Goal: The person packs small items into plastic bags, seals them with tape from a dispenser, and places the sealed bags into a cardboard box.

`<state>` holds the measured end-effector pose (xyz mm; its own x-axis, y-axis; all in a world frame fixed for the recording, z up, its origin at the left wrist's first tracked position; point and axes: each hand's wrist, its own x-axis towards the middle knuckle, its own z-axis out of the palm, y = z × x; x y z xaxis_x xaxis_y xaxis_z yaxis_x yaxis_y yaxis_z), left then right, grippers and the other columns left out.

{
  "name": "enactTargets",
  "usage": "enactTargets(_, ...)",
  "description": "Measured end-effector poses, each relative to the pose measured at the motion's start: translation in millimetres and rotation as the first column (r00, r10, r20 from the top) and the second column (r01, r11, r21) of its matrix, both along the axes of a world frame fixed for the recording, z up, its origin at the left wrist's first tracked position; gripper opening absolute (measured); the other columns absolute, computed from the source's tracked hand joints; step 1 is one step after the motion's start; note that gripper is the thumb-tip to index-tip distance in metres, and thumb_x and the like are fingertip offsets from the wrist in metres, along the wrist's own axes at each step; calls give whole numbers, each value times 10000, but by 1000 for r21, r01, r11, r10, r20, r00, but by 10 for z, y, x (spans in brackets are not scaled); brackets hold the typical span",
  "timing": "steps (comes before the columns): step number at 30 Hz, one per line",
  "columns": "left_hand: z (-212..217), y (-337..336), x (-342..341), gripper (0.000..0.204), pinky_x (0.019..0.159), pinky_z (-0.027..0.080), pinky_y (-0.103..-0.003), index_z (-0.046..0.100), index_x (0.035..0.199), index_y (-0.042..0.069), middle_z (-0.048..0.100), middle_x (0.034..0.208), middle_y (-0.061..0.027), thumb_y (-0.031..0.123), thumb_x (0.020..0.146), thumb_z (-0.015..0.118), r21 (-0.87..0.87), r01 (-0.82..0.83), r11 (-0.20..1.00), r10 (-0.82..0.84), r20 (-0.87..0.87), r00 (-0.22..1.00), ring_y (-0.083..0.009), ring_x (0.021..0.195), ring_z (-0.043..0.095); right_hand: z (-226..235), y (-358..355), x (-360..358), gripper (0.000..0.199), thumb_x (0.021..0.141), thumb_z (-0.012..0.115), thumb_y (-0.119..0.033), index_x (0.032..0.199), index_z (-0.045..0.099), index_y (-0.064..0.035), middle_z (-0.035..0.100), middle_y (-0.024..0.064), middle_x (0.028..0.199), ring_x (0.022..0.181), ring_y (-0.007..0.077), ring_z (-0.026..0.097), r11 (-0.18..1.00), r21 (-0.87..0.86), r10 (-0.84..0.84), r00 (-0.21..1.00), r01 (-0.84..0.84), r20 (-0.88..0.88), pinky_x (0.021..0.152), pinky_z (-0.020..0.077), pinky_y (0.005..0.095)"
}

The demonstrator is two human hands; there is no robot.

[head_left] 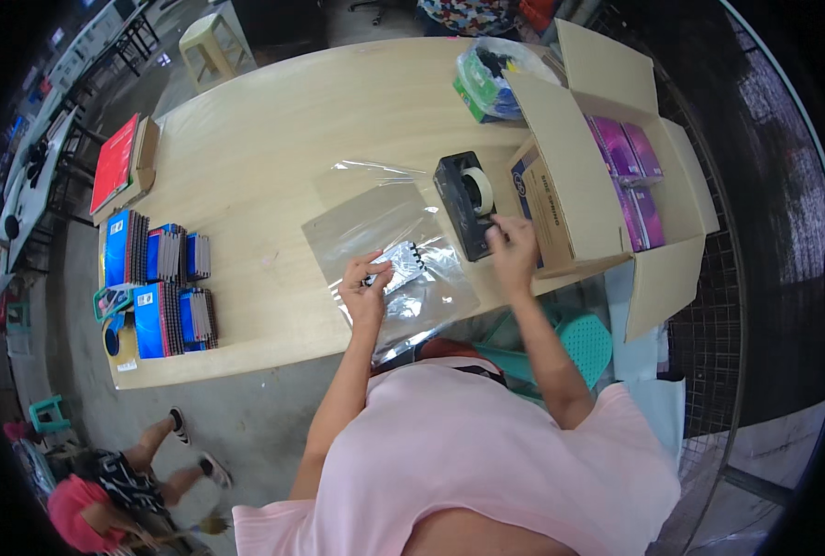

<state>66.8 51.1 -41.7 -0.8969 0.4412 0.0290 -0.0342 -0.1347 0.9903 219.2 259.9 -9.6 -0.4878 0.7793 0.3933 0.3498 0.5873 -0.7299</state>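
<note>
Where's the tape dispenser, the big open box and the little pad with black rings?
Tape dispenser (455,206): head view, on its black body.
Big open box (572,181): head view, on its left flap.
Little pad (404,267): head view, on its pale cover.

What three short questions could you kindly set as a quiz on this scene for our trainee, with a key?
1. Which of the person's hands is nearer the black tape dispenser?
2. True or false: purple-covered books sit inside the open cardboard box.
3. Fill the gap: the left hand holds a small spiral-bound pad above a clear ____ sheet on the table.

Key: 1. The right hand. 2. True. 3. Plastic.
</note>
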Motion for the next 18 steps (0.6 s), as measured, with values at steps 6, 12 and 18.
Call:
enactTargets(6, -180, 40, 2, 172, 833, 559, -319, 719, 858, 1, 659, 1139, -161, -113, 737, 674, 31, 23, 999, -21, -49, 999, -231, 955, 676, -300, 757, 103, 159, 834, 754, -126, 921, 739, 6, 718, 47, 882, 760, 144, 622, 557, -824, 1, 992, 102, 123, 739, 489, 299)
enactTargets(12, -99, 1, -3, 170, 824, 559, -311, 714, 854, -3, 655, 1146, -168, -118, 743, 656, 25, 44, 999, -44, -21, 999, -228, 976, 668, -465, 486, 333, 129, 841, 756, -132, 871, 731, -10, 692, 29, 814, 709, 132, 602, 864, -503, 41, 996, 6, 82, 683, 487, 267)
enactTargets(18, -29, 28, 36, 163, 842, 538, -325, 727, 806, 18, 672, 1067, -161, -121, 725, 699, 36, 16, 999, -18, 36, 999, -215, 986, 649, -852, -35, 545, 146, 874, 743, -199, 894, 693, -64, 632, 2, 748, 708, 143, 601, 162, -984, -451, 881, -76, -142, 676, 520, 325)
